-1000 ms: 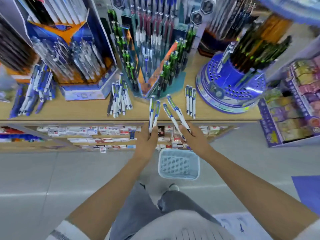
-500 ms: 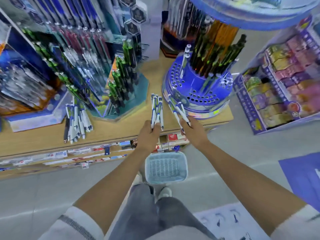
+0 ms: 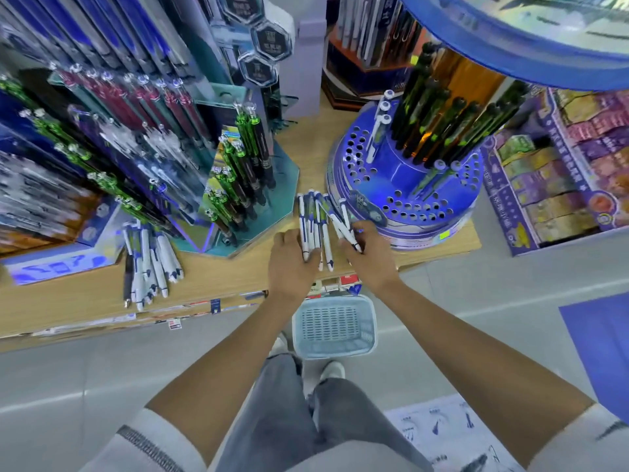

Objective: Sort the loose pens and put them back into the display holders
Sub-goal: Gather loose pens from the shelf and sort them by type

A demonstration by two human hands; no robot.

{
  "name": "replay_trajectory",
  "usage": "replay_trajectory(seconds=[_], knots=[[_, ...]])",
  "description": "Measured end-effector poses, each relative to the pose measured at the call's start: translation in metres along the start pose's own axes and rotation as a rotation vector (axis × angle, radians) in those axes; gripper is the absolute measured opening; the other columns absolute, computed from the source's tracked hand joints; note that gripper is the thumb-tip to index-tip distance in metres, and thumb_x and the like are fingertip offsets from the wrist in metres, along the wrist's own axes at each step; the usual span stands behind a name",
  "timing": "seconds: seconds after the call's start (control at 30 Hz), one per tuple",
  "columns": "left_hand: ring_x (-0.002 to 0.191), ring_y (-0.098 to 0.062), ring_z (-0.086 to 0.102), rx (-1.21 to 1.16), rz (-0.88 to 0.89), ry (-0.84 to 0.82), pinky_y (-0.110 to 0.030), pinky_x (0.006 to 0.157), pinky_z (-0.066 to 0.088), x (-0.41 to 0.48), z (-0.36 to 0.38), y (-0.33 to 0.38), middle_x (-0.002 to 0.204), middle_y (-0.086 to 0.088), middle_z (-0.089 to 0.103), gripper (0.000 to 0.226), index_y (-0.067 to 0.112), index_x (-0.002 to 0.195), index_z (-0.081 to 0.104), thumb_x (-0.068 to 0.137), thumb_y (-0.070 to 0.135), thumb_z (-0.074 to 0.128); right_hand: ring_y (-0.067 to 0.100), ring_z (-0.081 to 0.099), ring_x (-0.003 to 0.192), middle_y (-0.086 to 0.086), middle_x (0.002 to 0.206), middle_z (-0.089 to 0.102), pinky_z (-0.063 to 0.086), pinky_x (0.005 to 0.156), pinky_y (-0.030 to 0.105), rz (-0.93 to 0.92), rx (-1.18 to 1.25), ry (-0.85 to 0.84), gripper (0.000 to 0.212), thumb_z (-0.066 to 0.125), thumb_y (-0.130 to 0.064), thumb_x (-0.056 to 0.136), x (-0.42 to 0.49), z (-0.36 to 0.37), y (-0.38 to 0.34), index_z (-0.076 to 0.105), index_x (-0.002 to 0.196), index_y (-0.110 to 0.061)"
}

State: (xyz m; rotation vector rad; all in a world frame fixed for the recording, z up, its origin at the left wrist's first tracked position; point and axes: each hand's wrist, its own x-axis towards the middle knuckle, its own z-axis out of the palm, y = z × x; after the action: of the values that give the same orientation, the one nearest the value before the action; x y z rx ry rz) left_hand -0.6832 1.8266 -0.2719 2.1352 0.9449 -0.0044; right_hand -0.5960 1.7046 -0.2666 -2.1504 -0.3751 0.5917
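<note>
Light wood shelf [image 3: 221,277] w/ round blue tiered holder [image 3: 408,206] at R end. Pale blue slotted plastic basket [image 3: 335,325] on floor below. L hand [image 3: 292,264] grips bunch of white-and-blue pens [image 3: 311,226] over shelf edge, near holder base. R hand [image 3: 371,260] pinches few more white-and-blue pens [image 3: 345,229] beside bunch. Loose pen pile [image 3: 149,264] on shelf, well left.

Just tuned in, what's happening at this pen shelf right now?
A person stands at a wooden shelf, holding white-and-blue pens in both hands. The left hand grips a bundle of pens; the right hand pinches a smaller cluster, just in front of the round blue holder, most of whose holes are unfilled. Another loose pile lies on the shelf to the left.
</note>
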Motion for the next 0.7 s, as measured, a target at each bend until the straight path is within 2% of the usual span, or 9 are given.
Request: replay_trajectory(seconds=[0.13, 0.2, 0.27, 0.4, 0.47, 0.5, 0.57, 0.63, 0.7], knots=[[0.118, -0.03, 0.042, 0.033, 0.068, 0.044, -0.035, 0.09, 0.041, -0.004, -0.004, -0.002, 0.13, -0.017, 0.042, 0.058, 0.013, 0.14, 0.04, 0.087, 0.018, 0.063, -0.007, 0.052, 0.057, -0.016, 0.071, 0.053, 0.039, 0.054, 0.008, -0.068, 0.034, 0.022, 0.035, 0.067, -0.01, 0.087, -0.004, 0.004, -0.001, 0.046, 0.116, -0.013], [0.122, -0.03, 0.039, 0.134, 0.128, 0.02, -0.037, 0.096, 0.04, -0.005, -0.005, -0.006, 0.13, -0.016, 0.038, 0.058, 0.016, 0.142, 0.04, 0.088, 0.022, 0.063, -0.002, 0.05, 0.057, -0.014, 0.071, 0.05, 0.039, 0.055, 0.01, -0.085, 0.012, 0.053, 0.035, 0.07, -0.01, 0.085, -0.002, 0.009, -0.001, 0.049, 0.112, -0.013], [0.123, -0.032, 0.038, 0.206, 0.17, 0.02, -0.039, 0.1, 0.039, -0.004, -0.005, -0.012, 0.13, -0.016, 0.038, 0.059, 0.014, 0.141, 0.043, 0.087, 0.026, 0.063, 0.002, 0.047, 0.063, -0.008, 0.079, 0.05, 0.04, 0.063, 0.017, -0.122, -0.021, 0.063, 0.037, 0.073, -0.011, 0.082, 0.0, 0.015, -0.003, 0.052, 0.112, -0.014], [0.123, -0.035, 0.037, 0.225, 0.249, 0.024, -0.043, 0.103, 0.034, -0.005, -0.005, -0.023, 0.133, -0.016, 0.043, 0.065, 0.011, 0.145, 0.038, 0.086, 0.024, 0.062, 0.019, 0.052, 0.111, 0.008, 0.129, 0.047, 0.042, 0.094, 0.028, -0.225, -0.183, 0.028, 0.053, 0.072, -0.017, 0.083, 0.002, 0.026, -0.002, 0.05, 0.131, -0.011], [0.126, -0.033, 0.034, 0.241, 0.302, -0.006, -0.042, 0.106, 0.031, -0.008, -0.006, -0.025, 0.141, -0.012, 0.041, 0.065, 0.011, 0.148, 0.034, 0.09, 0.027, 0.059, 0.021, 0.039, 0.133, 0.01, 0.144, 0.04, 0.03, 0.11, 0.027, -0.249, -0.231, -0.001, 0.058, 0.07, -0.019, 0.085, 0.001, 0.027, -0.001, 0.046, 0.138, -0.009], [0.128, -0.032, 0.033, 0.243, 0.316, -0.025, -0.041, 0.108, 0.03, -0.01, -0.007, -0.027, 0.146, -0.011, 0.038, 0.066, 0.012, 0.149, 0.031, 0.091, 0.028, 0.057, 0.021, 0.033, 0.139, 0.009, 0.149, 0.037, 0.022, 0.113, 0.023, -0.251, -0.249, -0.031, 0.06, 0.069, -0.018, 0.086, 0.0, 0.027, 0.0, 0.045, 0.14, -0.009], [0.132, -0.03, 0.03, 0.233, 0.333, -0.049, -0.041, 0.111, 0.027, -0.013, -0.01, -0.03, 0.151, -0.009, 0.033, 0.064, 0.011, 0.149, 0.03, 0.093, 0.029, 0.054, 0.019, 0.026, 0.142, 0.008, 0.153, 0.032, 0.014, 0.112, 0.018, -0.256, -0.255, -0.064, 0.063, 0.069, -0.016, 0.085, -0.003, 0.026, 0.0, 0.042, 0.142, -0.01], [0.131, -0.031, 0.034, 0.191, 0.363, -0.048, -0.041, 0.111, 0.028, -0.019, -0.016, -0.034, 0.149, -0.011, 0.037, 0.057, 0.009, 0.145, 0.037, 0.094, 0.029, 0.051, 0.019, 0.028, 0.141, 0.008, 0.151, 0.033, 0.021, 0.113, 0.022, -0.282, -0.234, -0.029, 0.061, 0.068, -0.015, 0.084, -0.007, 0.023, -0.003, 0.044, 0.141, -0.013], [0.122, -0.031, 0.044, 0.116, 0.394, -0.009, -0.039, 0.106, 0.035, -0.031, -0.026, -0.037, 0.137, -0.011, 0.05, 0.052, 0.009, 0.135, 0.05, 0.09, 0.033, 0.044, 0.019, 0.035, 0.136, 0.008, 0.145, 0.039, 0.029, 0.111, 0.027, -0.335, -0.199, 0.03, 0.055, 0.067, -0.014, 0.085, -0.015, 0.02, -0.01, 0.047, 0.137, -0.013]])
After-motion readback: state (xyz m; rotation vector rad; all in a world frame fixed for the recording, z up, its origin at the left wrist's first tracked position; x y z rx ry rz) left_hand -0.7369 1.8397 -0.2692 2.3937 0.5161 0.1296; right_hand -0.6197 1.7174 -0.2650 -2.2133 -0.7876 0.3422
